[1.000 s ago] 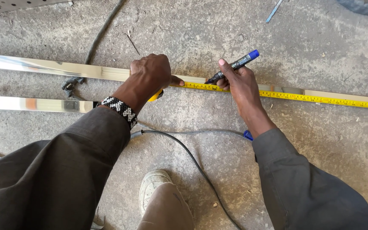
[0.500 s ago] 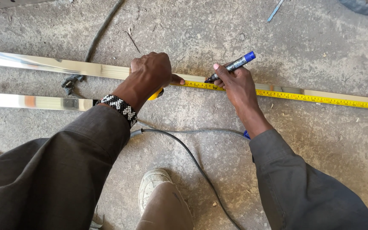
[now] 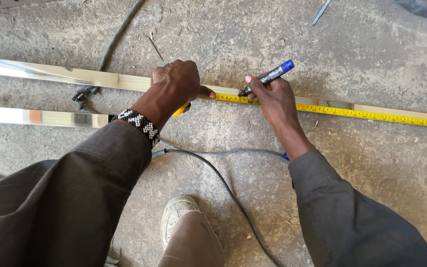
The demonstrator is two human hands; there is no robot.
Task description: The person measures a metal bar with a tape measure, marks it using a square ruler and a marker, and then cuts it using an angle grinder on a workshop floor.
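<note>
A long shiny metal bar (image 3: 50, 74) lies across the concrete floor from left to right. A yellow tape measure blade (image 3: 362, 114) is stretched along it to the right. My left hand (image 3: 176, 86) presses down on the yellow tape measure case (image 3: 183, 109) at the bar, thumb on the blade. My right hand (image 3: 273, 99) holds a blue marker (image 3: 269, 77) with its tip down on the bar beside the tape. A black and white beaded band (image 3: 139, 126) is on my left wrist.
A second shiny metal bar (image 3: 35, 117) lies parallel, nearer to me at the left. A grey cable (image 3: 223, 183) runs over the floor under my arms. A dark cable (image 3: 117, 37) goes up at the back. My shoe (image 3: 176, 215) is at the bottom.
My right hand with the marker has slid a little left along the bar, closer to my left hand. The left hand has stayed in place.
</note>
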